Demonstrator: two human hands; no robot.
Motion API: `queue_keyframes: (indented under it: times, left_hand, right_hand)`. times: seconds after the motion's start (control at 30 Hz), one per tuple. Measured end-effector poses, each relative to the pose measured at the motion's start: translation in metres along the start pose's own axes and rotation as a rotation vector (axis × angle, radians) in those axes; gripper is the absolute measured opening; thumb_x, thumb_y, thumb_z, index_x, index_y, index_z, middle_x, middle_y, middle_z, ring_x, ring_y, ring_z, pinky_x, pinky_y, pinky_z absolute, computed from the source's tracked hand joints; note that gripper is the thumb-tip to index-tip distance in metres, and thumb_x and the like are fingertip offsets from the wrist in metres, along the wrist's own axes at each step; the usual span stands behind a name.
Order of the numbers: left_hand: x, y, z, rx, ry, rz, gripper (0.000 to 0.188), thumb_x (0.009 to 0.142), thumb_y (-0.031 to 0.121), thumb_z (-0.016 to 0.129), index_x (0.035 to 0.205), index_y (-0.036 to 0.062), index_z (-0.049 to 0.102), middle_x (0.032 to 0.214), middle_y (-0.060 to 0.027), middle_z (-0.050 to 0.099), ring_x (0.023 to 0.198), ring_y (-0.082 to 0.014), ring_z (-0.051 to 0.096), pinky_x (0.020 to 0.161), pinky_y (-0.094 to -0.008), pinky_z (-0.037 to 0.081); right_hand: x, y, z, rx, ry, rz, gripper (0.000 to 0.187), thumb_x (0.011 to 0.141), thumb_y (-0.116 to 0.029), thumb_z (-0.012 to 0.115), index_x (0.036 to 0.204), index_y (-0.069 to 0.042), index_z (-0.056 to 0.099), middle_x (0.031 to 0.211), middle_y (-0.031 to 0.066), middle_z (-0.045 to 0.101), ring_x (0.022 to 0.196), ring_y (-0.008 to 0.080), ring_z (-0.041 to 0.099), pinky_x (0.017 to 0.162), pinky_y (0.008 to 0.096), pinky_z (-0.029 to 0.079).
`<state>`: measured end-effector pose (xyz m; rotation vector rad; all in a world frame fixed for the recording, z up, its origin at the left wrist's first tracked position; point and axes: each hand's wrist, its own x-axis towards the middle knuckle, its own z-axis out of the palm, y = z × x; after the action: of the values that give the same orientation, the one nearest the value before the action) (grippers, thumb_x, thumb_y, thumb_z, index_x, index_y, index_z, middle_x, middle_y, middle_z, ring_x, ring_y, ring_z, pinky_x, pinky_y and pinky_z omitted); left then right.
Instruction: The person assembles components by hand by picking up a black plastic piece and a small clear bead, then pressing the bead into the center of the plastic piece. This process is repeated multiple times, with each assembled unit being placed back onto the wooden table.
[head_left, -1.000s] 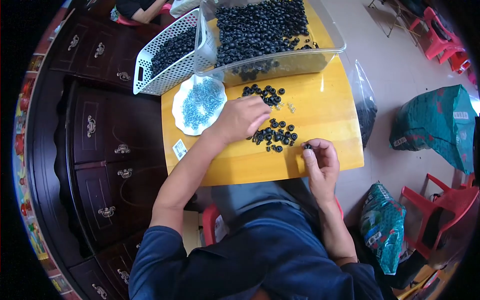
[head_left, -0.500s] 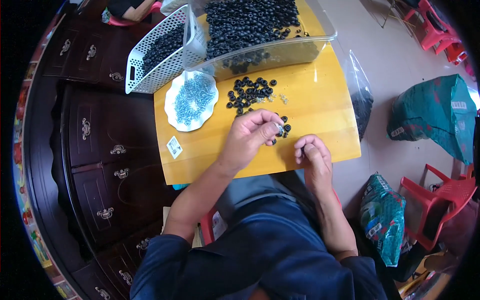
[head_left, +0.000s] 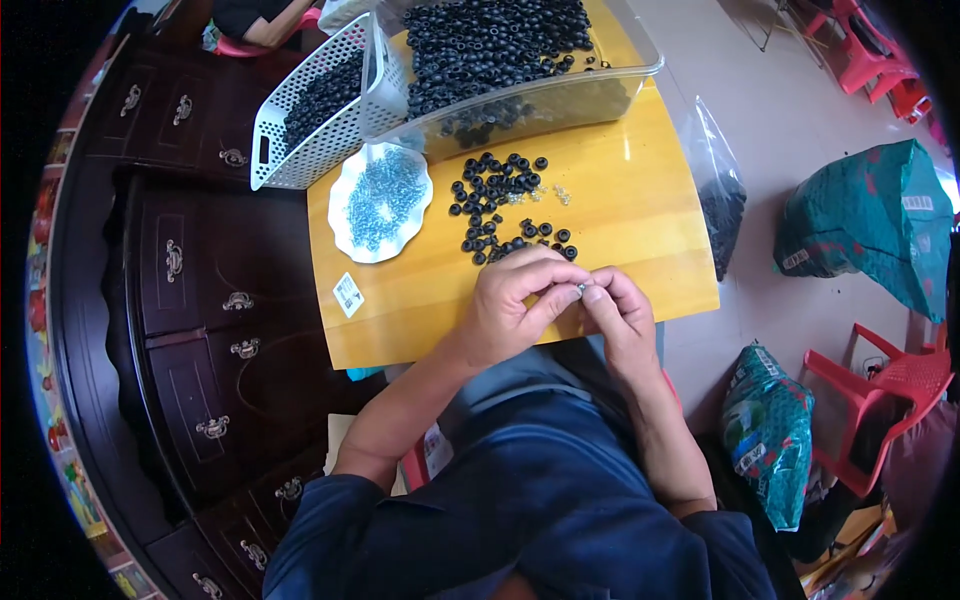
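My left hand (head_left: 518, 306) and my right hand (head_left: 622, 318) meet fingertip to fingertip over the near edge of the yellow table (head_left: 400, 335). A tiny shiny piece (head_left: 582, 288) shows between the pinched fingertips, too small to name. Whatever else my right fingers hold is hidden. Just beyond my left hand lie loose small black ring-shaped parts (head_left: 562, 236), with more black parts (head_left: 495, 182) spread farther back. A few tiny clear pieces (head_left: 562, 195) lie beside them. To the left stands a white scalloped plate (head_left: 343, 238) heaped with small bluish clear pieces (head_left: 385, 200).
At the back are a clear plastic bin (head_left: 600, 95) and a white perforated basket (head_left: 268, 135), both holding black parts. Dark drawers (head_left: 235, 260) line the left. Green bags (head_left: 850, 230), a clear bag (head_left: 722, 200) and red chairs (head_left: 870, 400) stand to the right.
My hands were apart; now their fingertips touch. My left hand came down toward the near edge, baring more black parts behind it, and my right hand shifted slightly left.
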<state>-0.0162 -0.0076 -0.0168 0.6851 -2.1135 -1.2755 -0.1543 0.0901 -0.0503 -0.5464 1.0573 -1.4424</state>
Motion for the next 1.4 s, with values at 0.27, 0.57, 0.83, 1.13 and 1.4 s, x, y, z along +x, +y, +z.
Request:
queue_keyframes:
  times: [0.27, 0.57, 0.83, 1.13, 1.4]
  left_hand:
    - [-0.007, -0.002, -0.003, 0.246, 0.026, 0.028, 0.006, 0.088, 0.005, 0.066, 0.093, 0.0042, 0.063, 0.080, -0.0116, 0.062, 0.075, -0.0296, 0.063, 0.067, -0.0376, 0.050]
    - [-0.022, -0.003, -0.001, 0.076, -0.065, -0.280, 0.010, 0.098, 0.012, 0.053, 0.095, 0.0032, 0.055, 0.079, -0.0158, 0.060, 0.075, -0.0345, 0.062, 0.067, -0.0408, 0.048]
    - [-0.024, -0.003, -0.007, 0.111, -0.164, -0.162, 0.007, 0.096, 0.007, 0.052, 0.092, 0.0019, 0.055, 0.076, -0.0159, 0.055, 0.069, -0.0317, 0.059, 0.063, -0.0371, 0.046]
    - [-0.016, -0.005, -0.026, 0.260, -0.360, -0.160, 0.013, 0.094, 0.018, 0.057, 0.092, 0.0050, 0.056, 0.079, -0.0155, 0.063, 0.075, -0.0372, 0.063, 0.065, -0.0459, 0.048]
    - [0.009, -0.019, -0.055, 0.670, 0.065, -0.140, 0.006, 0.089, 0.009, 0.064, 0.093, 0.0048, 0.061, 0.083, -0.0123, 0.066, 0.075, -0.0317, 0.066, 0.066, -0.0377, 0.051]
  right_hand:
    - [0.001, 0.005, 0.003, -0.094, 0.001, -0.059, 0.011, 0.099, -0.012, 0.058, 0.097, -0.002, 0.063, 0.085, -0.0026, 0.063, 0.077, 0.0041, 0.055, 0.069, 0.0217, 0.046]
    - [0.005, 0.011, -0.002, -0.673, 0.063, -0.388, 0.008, 0.081, -0.002, 0.067, 0.088, -0.001, 0.065, 0.078, 0.0148, 0.065, 0.069, 0.0280, 0.064, 0.065, 0.0325, 0.050]
    - [0.004, 0.004, -0.010, -0.616, -0.077, -0.291, 0.007, 0.081, -0.006, 0.067, 0.087, -0.003, 0.066, 0.074, 0.0135, 0.064, 0.065, 0.0262, 0.064, 0.061, 0.0335, 0.049]
    - [0.005, -0.001, -0.008, -0.698, -0.141, -0.275, 0.005, 0.082, -0.008, 0.065, 0.085, -0.003, 0.065, 0.076, 0.0139, 0.065, 0.069, 0.0294, 0.067, 0.063, 0.0351, 0.051]
    - [0.005, 0.007, -0.006, -0.532, -0.049, -0.321, 0.006, 0.088, -0.005, 0.064, 0.084, 0.000, 0.062, 0.068, -0.0001, 0.057, 0.060, 0.0056, 0.049, 0.056, 0.0227, 0.040]
